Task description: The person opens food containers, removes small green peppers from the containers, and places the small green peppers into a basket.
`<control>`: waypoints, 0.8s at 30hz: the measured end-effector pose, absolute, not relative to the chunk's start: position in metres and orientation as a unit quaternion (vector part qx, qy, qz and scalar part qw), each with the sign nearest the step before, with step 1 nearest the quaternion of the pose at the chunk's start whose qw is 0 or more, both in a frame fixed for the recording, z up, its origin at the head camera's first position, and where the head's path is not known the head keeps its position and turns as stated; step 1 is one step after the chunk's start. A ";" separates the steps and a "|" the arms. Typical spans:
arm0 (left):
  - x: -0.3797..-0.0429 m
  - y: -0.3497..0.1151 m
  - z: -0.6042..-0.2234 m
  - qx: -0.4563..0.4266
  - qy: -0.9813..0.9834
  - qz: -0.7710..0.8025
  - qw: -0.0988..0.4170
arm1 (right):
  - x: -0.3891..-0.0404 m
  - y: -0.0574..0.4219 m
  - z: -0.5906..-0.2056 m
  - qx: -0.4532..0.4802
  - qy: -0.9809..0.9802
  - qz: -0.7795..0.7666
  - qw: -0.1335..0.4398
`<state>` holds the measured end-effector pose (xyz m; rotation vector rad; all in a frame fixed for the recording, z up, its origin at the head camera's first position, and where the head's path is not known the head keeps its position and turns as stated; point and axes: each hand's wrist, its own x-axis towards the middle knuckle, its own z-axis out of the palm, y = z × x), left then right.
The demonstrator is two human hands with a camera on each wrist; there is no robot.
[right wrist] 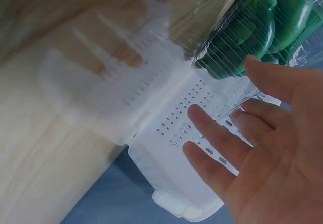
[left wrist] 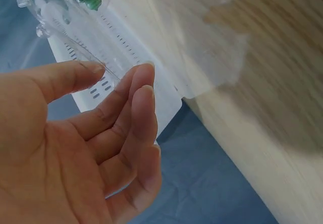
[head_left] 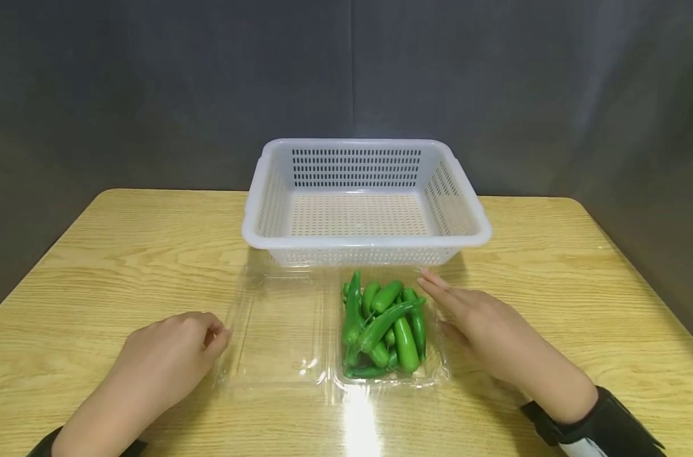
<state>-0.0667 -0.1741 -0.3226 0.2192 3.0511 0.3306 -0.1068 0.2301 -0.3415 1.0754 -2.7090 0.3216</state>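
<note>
A clear plastic clamshell box (head_left: 440, 381) lies unfolded on the table. Green chili peppers (head_left: 406, 343) fill its right half, while the clear lid (head_left: 278, 330) is laid out flat on the left. My left hand (head_left: 166, 355) is at the lid's left edge, its fingers loosely bent; the left wrist view shows a gap between thumb and fingertips, near the clear plastic edge. On the box's right side, my right hand (head_left: 489, 330) holds its fingers extended along the wall, with nothing gripped. Whether either hand touches the plastic I cannot tell.
Behind the box stands a white perforated plastic basket (head_left: 366, 242) with nothing visible inside. All this rests on a wood-grain table (head_left: 124, 254) with rounded far corners. Dark grey cloth (head_left: 346, 70) hangs behind and at both sides.
</note>
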 end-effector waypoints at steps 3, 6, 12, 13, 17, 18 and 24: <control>-0.069 -0.173 -0.323 0.080 0.991 0.104 0.025 | -0.105 0.229 -0.342 0.363 -0.921 0.104 0.098; -0.071 -0.172 -0.323 0.091 0.991 0.095 0.013 | -0.103 0.228 -0.342 0.361 -0.922 0.099 0.096; -0.074 -0.170 -0.322 0.095 0.993 0.064 0.014 | -0.102 0.227 -0.343 0.371 -0.916 0.095 0.117; -0.074 -0.170 -0.323 0.096 0.993 0.060 0.016 | -0.102 0.227 -0.343 0.373 -0.915 0.095 0.119; -0.076 -0.170 -0.324 0.101 0.994 0.050 0.010 | -0.102 0.227 -0.344 0.378 -0.912 0.094 0.126; -0.077 -0.170 -0.325 0.103 0.993 0.050 0.005 | -0.102 0.227 -0.344 0.379 -0.912 0.093 0.127; -0.076 -0.171 -0.332 0.120 0.991 0.030 -0.040 | -0.102 0.227 -0.344 0.386 -0.909 0.081 0.131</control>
